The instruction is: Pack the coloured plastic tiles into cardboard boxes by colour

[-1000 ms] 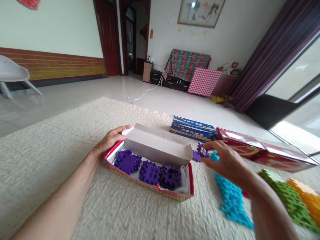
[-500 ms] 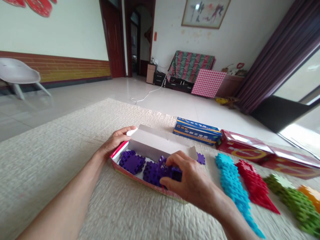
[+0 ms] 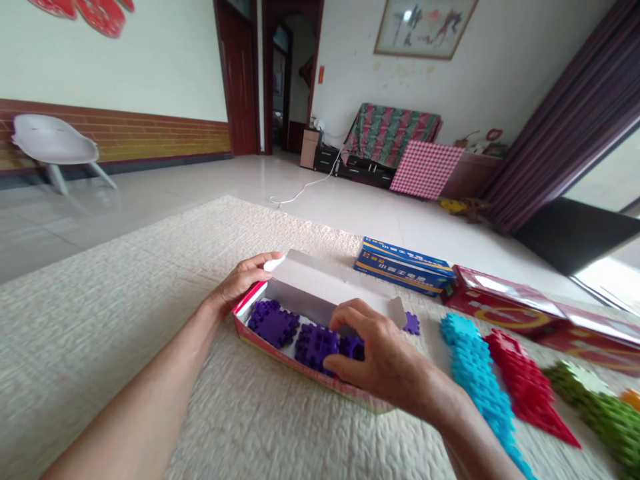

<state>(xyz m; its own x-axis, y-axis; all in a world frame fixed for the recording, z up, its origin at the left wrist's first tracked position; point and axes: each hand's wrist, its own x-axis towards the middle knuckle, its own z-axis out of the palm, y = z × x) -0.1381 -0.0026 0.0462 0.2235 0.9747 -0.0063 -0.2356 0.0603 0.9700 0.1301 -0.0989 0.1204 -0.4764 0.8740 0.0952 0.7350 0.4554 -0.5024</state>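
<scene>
The left hand (image 3: 244, 281) grips the end of a long, red-edged cardboard box (image 3: 280, 355), open on a cream textured mat (image 3: 145, 293). Inside lie notched purple plastic squares (image 3: 273, 325). The right hand (image 3: 380, 347) curls over them, its grip unclear; notches catching could drag neighbours askew.

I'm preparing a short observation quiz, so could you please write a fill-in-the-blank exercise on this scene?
1. The pieces in the open box are coloured ____.
2. The hand at the box's red end is the person's ____.
3. Between the turquoise pieces and the green pieces lie others coloured ____.
4. The packaging next to the red cartons is mainly coloured ____.

Missing words: purple; left; red; blue.
</scene>
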